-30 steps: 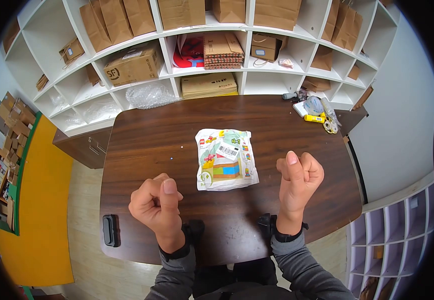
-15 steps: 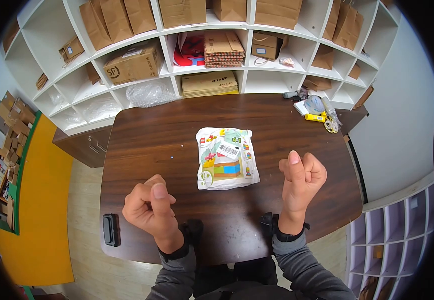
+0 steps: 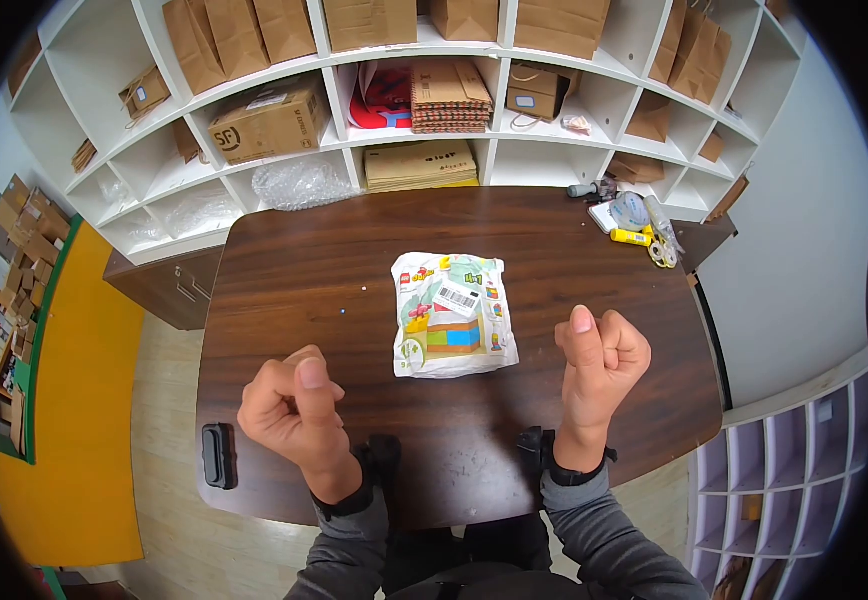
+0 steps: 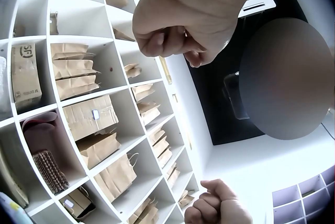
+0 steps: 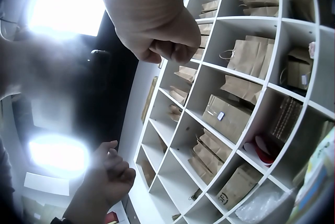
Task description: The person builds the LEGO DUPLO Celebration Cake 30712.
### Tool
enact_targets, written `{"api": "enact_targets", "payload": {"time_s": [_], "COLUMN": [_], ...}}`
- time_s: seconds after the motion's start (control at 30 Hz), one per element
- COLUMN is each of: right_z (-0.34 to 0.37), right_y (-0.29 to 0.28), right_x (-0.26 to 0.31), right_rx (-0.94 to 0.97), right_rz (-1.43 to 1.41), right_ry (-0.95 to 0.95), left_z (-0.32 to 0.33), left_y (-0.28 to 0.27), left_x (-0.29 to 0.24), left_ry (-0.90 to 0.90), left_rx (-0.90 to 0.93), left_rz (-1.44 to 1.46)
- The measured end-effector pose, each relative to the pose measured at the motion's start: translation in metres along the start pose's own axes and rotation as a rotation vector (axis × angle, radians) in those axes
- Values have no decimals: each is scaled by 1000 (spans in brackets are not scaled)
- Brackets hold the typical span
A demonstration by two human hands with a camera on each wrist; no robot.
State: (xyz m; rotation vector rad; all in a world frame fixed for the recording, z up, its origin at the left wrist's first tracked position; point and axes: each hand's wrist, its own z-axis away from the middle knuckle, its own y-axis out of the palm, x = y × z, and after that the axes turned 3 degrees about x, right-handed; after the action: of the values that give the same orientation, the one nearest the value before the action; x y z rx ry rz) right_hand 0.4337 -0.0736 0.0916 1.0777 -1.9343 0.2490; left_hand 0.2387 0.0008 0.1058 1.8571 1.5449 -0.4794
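Note:
A white LEGO Duplo bag (image 3: 454,316) with a barcode label lies flat on the dark wooden table (image 3: 294,250). My left hand (image 3: 296,412) is raised over the table, left of the bag and nearer to me, fingers curled into a fist with the thumb on top. To the right of the bag, my right hand (image 3: 602,372) is held up in the same kind of fist. Neither fist grips anything, and both are apart from the bag. In the left wrist view the left fist (image 4: 183,17) appears at the top; the right wrist view shows the right fist (image 5: 162,30).
A black case (image 3: 218,456) sits at the table's left edge. Tape, a yellow glue stick (image 3: 631,237) and scissors (image 3: 662,250) lie at the back right corner. White shelves (image 3: 544,155) with paper bags and a cardboard box (image 3: 266,125) stand behind the table.
My left fist has drifted a little to the left, away from the bag. The right fist has barely moved, and the bag lies where it was.

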Motion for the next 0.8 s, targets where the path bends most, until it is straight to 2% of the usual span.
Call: {"api": "enact_targets", "payload": {"time_s": [0.17,0.8], "right_z": [-2,-7], "right_y": [-1,0], "right_x": [1,-1], "right_rx": [-19,-10], "right_rz": [-12,39], "right_ry": [2,12], "left_z": [-1,4], "left_y": [3,9], "left_x": [-1,8], "left_ry": [-15,-80], "left_rx": [-62,102], "left_rz": [-44,-142]}}
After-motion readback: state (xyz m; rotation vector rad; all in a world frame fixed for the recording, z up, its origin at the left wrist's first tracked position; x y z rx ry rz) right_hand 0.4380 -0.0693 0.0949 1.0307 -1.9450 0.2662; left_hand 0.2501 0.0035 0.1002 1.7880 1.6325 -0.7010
